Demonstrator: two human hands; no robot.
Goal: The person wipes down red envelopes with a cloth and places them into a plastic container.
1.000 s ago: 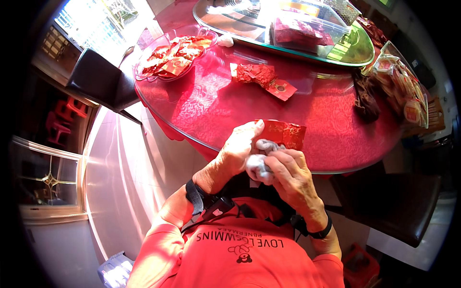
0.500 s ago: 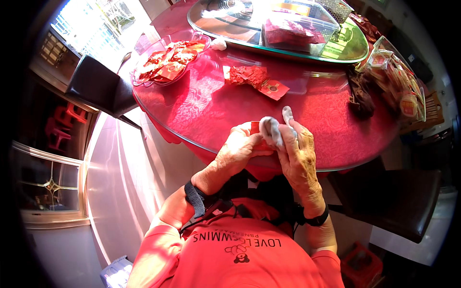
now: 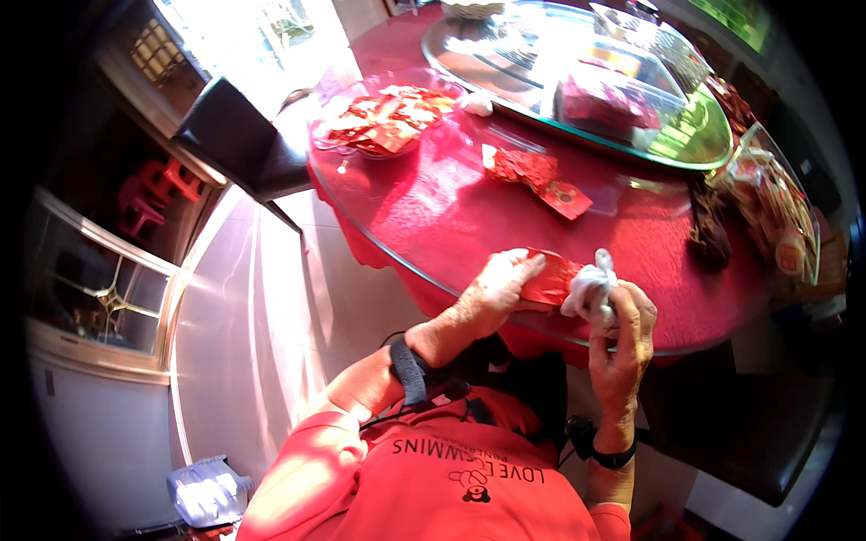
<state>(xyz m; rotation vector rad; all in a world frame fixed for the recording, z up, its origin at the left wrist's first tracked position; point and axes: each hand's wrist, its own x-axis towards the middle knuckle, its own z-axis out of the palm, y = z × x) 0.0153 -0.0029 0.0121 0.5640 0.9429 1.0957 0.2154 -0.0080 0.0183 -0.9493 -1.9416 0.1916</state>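
Note:
My left hand (image 3: 498, 287) presses on a red envelope (image 3: 552, 278) lying at the near edge of the round red table (image 3: 433, 216). Beside it my right hand (image 3: 621, 323) grips a crumpled white tissue (image 3: 586, 288), which touches the envelope's right end. Farther out on the table lie two more red envelopes (image 3: 534, 177). A clear glass bowl (image 3: 383, 122) with several red envelopes stands at the far left of the table.
A large glass turntable (image 3: 577, 81) carries a clear box with a pink packet. Packaged snacks (image 3: 776, 216) lie at the table's right edge. A dark chair (image 3: 230, 135) stands on the left, another (image 3: 749, 424) on the right. A plastic container (image 3: 207, 491) sits on the floor.
Both hands have moved from my chest up onto the table edge. The left hand now flattens the red envelope, and the right hand has carried the tissue to its right end.

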